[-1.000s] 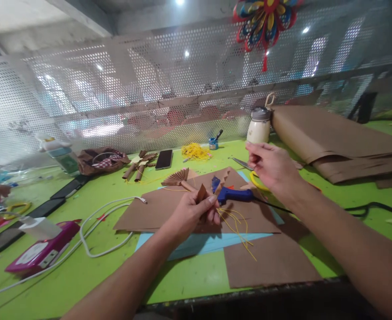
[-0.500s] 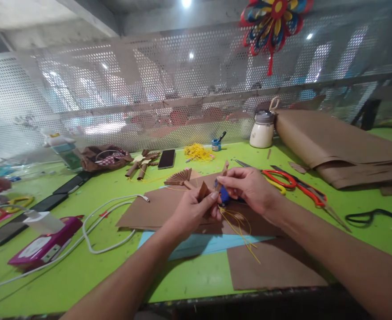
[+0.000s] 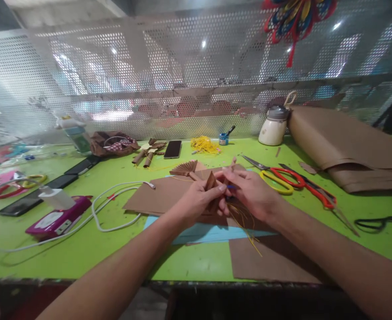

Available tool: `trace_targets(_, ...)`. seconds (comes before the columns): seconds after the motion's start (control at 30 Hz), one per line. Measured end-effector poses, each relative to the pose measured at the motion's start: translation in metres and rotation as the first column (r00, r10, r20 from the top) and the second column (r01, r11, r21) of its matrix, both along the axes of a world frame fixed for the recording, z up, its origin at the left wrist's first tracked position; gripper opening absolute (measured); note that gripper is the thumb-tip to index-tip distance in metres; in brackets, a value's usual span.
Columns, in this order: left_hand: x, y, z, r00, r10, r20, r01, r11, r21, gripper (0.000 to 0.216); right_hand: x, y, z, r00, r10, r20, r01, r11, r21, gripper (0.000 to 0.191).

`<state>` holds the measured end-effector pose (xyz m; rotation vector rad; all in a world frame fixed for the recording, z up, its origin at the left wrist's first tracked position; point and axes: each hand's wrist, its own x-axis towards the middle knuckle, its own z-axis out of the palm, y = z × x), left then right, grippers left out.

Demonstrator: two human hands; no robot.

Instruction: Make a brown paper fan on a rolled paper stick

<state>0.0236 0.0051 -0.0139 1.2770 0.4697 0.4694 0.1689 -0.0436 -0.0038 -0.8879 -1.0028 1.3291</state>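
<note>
My left hand (image 3: 196,199) is closed on a small folded piece of brown paper (image 3: 210,181), whose pointed end sticks up past the thumb. Right against it, my right hand (image 3: 254,189) has its fingers pinched together at the same small work; a thin brown tip (image 3: 234,161) shows above them. Thin yellow strings (image 3: 246,224) dangle below the hands. A bit of something blue (image 3: 230,187) shows between the fingers, mostly hidden. Beneath the hands lie sheets of brown paper (image 3: 162,191) and light blue paper (image 3: 196,234). A pleated brown paper fan (image 3: 184,167) lies just behind.
To the right lie yellow-handled scissors (image 3: 278,182), red-handled scissors (image 3: 318,190) and a large folded brown paper stack (image 3: 346,142). A white jar (image 3: 272,130), yellow string pile (image 3: 205,145) and phone (image 3: 173,149) stand or lie behind. A purple power strip (image 3: 59,218) with white cable (image 3: 98,218) is left.
My right hand has closed in over the work, hiding most of the blue thing that showed before. The person's hand at the far left edge is gone. The view has shifted slightly.
</note>
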Motion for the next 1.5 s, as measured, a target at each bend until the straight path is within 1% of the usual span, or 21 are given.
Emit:
trace_targets(0.03, 0.000, -0.001, 0.000, 1.000, -0.029, -0.002, 0.029, 0.999, -0.037, 0.024, 0.000, 0.000, -0.001, 0.999, -0.034, 0.000, 0.034, 0.999, 0.011, 0.029)
trace_targets(0.07, 0.000, -0.002, 0.000, 0.999, -0.050, 0.006, 0.051, 0.996, -0.069, 0.025, 0.003, 0.001, -0.001, 0.995, -0.101, -0.017, 0.102, 0.994, 0.031, 0.027)
trace_targets(0.13, 0.001, -0.002, 0.001, 0.999, -0.040, 0.036, 0.044, 0.992, -0.119, 0.027, 0.014, 0.004, 0.001, 0.969, -0.242, -0.044, 0.244, 0.967, 0.067, 0.022)
trace_targets(0.17, 0.001, -0.001, 0.002, 0.999, -0.004, 0.055, 0.012, 0.991, -0.135, 0.028, 0.019, 0.005, 0.003, 0.957, -0.286, -0.036, 0.288, 0.955, 0.075, 0.020)
trace_targets(0.23, 0.001, 0.004, 0.004, 0.989, 0.110, 0.101, -0.093, 0.983, -0.157, 0.033, 0.027, 0.005, 0.006, 0.946, -0.324, 0.020, 0.321, 0.943, 0.089, 0.021)
trace_targets(0.3, 0.000, 0.009, 0.005, 0.961, 0.228, 0.157, -0.197, 0.962, -0.191, 0.036, 0.024, 0.002, 0.008, 0.947, -0.305, 0.103, 0.296, 0.950, 0.099, 0.020)
trace_targets(0.33, 0.000, 0.011, 0.006, 0.943, 0.278, 0.185, -0.239, 0.949, -0.207, 0.036, 0.020, 0.000, 0.007, 0.950, -0.272, 0.151, 0.259, 0.961, 0.097, 0.018)
trace_targets(0.43, -0.001, 0.012, 0.010, 0.899, 0.365, 0.242, -0.317, 0.924, -0.214, 0.035, 0.002, -0.010, 0.003, 0.951, -0.104, 0.290, 0.087, 0.994, 0.073, 0.018)
trace_targets(0.47, -0.001, 0.011, 0.011, 0.895, 0.371, 0.250, -0.326, 0.923, -0.204, 0.035, -0.004, -0.013, 0.002, 0.950, -0.050, 0.307, 0.034, 0.998, 0.057, 0.020)
trace_targets(0.53, -0.001, 0.007, 0.013, 0.907, 0.335, 0.254, -0.298, 0.939, -0.174, 0.036, -0.011, -0.016, -0.001, 0.958, 0.029, 0.285, -0.036, 0.999, 0.018, 0.024)
trace_targets(0.63, -0.001, 0.001, 0.015, 0.934, 0.250, 0.254, -0.220, 0.965, -0.142, 0.039, -0.014, -0.017, -0.003, 0.975, 0.110, 0.194, -0.102, 0.993, -0.052, 0.027)
trace_targets(0.7, -0.002, 0.000, 0.015, 0.940, 0.226, 0.257, -0.199, 0.972, -0.129, 0.039, -0.014, -0.016, -0.002, 0.981, 0.136, 0.137, -0.130, 0.990, -0.056, 0.030)
trace_targets(0.83, -0.002, 0.001, 0.014, 0.929, 0.257, 0.268, -0.244, 0.966, -0.082, 0.037, -0.013, -0.016, -0.003, 0.988, 0.100, 0.114, -0.099, 0.995, -0.017, 0.036)
trace_targets(1.0, -0.001, 0.003, 0.011, 0.921, 0.256, 0.293, -0.252, 0.966, -0.052, 0.038, -0.014, -0.014, -0.008, 0.994, 0.055, 0.093, -0.051, 0.997, -0.054, 0.025)
trace_targets(1.2, 0.000, 0.006, 0.007, 0.921, 0.261, 0.290, -0.282, 0.959, 0.033, 0.038, -0.017, -0.015, -0.010, 0.992, 0.041, 0.123, -0.036, 0.999, -0.039, 0.023)
trace_targets(1.3, 0.000, 0.006, 0.006, 0.932, 0.250, 0.264, -0.280, 0.957, 0.080, 0.037, -0.021, -0.016, -0.008, 0.990, 0.030, 0.139, -0.030, 1.000, -0.006, 0.026)
trace_targets(1.4, -0.001, 0.004, 0.008, 0.938, 0.245, 0.246, -0.272, 0.959, 0.083, 0.038, -0.026, -0.018, -0.004, 0.990, 0.004, 0.144, -0.008, 0.999, 0.033, 0.029)
trace_targets(1.5, -0.002, 0.002, 0.010, 0.949, 0.224, 0.223, -0.240, 0.970, 0.046, 0.039, -0.029, -0.020, -0.003, 0.991, -0.028, 0.131, 0.022, 0.998, 0.053, 0.031)
